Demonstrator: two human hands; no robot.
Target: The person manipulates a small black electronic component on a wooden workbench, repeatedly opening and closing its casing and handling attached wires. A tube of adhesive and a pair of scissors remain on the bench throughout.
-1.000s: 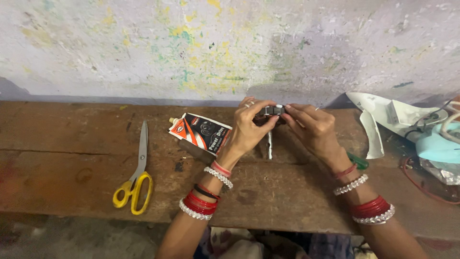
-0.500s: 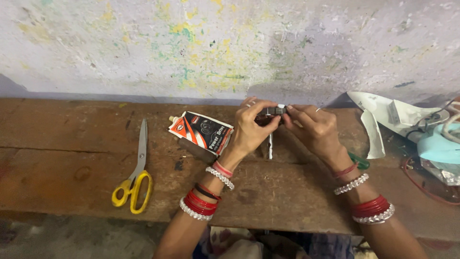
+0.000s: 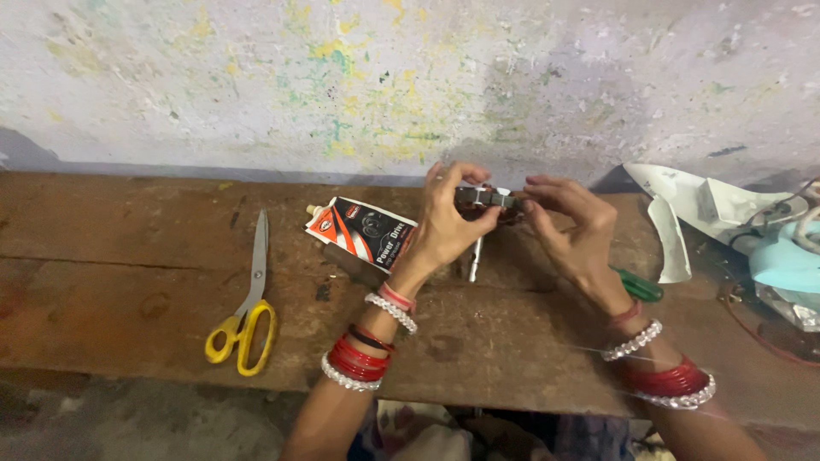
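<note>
My left hand (image 3: 451,220) and my right hand (image 3: 571,229) meet above the wooden bench (image 3: 128,290), both pinching one small dark metal part (image 3: 483,198) between the fingertips. Its exact shape is hidden by my fingers. Below the hands a thin metal tool (image 3: 475,258) lies on the bench, and a green handle (image 3: 639,286) shows under my right wrist. Just left of my left hand lies a white, red and black pouch (image 3: 362,230) with a small nozzle.
Yellow-handled scissors (image 3: 248,316) lie on the left of the bench. At the right are crumpled white paper (image 3: 700,205), a pale blue object (image 3: 786,265) and thin red wire (image 3: 769,341). A stained wall (image 3: 342,85) rises directly behind the bench.
Both hands stay together on the small part with only slight finger shifts. Nothing on the bench has moved.
</note>
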